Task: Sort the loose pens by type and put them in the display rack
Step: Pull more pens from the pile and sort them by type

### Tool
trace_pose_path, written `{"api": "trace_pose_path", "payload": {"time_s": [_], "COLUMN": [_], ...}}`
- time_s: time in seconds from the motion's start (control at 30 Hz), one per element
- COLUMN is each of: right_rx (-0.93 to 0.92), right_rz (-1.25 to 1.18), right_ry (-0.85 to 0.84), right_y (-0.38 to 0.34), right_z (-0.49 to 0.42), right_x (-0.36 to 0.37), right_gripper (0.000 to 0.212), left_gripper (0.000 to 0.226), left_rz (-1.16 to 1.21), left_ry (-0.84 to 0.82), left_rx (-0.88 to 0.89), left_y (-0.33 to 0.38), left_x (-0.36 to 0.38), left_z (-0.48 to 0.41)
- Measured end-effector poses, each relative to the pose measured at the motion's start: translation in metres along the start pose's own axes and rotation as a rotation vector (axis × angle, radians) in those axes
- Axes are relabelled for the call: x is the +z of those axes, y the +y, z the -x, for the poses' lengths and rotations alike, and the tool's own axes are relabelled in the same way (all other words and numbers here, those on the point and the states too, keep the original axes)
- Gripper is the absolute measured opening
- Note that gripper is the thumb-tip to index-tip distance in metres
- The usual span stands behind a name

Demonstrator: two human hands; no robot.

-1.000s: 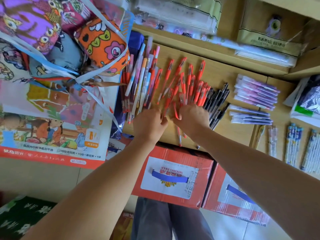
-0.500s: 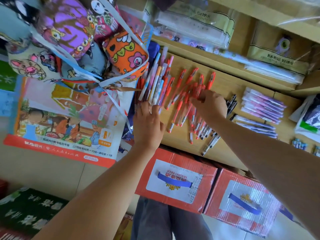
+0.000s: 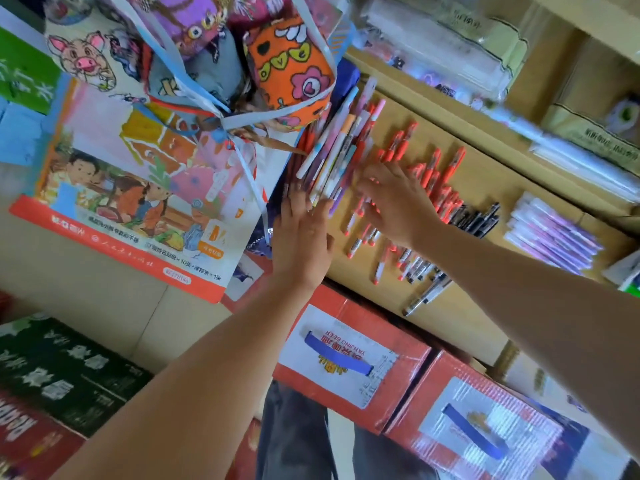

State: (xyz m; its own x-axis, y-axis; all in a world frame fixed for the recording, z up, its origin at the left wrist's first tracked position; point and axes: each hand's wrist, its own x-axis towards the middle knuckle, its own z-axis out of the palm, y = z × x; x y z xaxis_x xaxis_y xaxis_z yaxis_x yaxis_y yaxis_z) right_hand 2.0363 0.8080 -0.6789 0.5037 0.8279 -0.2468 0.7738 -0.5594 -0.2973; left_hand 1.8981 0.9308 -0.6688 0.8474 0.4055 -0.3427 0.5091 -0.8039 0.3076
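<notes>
head view: slim orange plastic pens (image 3: 429,178)

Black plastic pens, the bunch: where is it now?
Head view, right of centre: the black pens lie on the tan wooden shelf, between orange-capped pens and pale purple pens.

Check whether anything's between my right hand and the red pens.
Nothing visible. The right hand is directly over the red pens on the shelf, fingers spread. The left hand is beside it at the pastel pens, not in between.
</notes>
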Motion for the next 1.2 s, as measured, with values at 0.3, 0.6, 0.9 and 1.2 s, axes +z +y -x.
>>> {"api": "trace_pose_path", "payload": {"time_s": [0.3,0.6,0.9,1.2], "right_rx": [-0.047,0.005,0.440,0.690], "right_rz": [0.039,0.018,-0.148,-0.669], "right_ry": [-0.049,0.062,-0.056,0.233], "right_y": [-0.004,-0.006,-0.032,-0.024], "right_z": [-0.003,-0.008,-0.028,-0.025], "right_x": [-0.002,0.001,0.000,-0.009], "right_gripper": [0.050,0.026,0.031,0.047], "left_gripper": [0.050,0.047,0.048,0.022], "left_rz": [0.031,0.082,0.132,-0.007], "left_ry": [0.064,0.062,0.013,0.011], "left_rx": [0.007,-0.002,0.038,-0.041], "left_y": [0.002,0.002,0.000,-0.006], "left_x": [0.000,-0.007,-0.006,-0.010], "left_z": [0.009,0.004,-0.003,-0.006]}}
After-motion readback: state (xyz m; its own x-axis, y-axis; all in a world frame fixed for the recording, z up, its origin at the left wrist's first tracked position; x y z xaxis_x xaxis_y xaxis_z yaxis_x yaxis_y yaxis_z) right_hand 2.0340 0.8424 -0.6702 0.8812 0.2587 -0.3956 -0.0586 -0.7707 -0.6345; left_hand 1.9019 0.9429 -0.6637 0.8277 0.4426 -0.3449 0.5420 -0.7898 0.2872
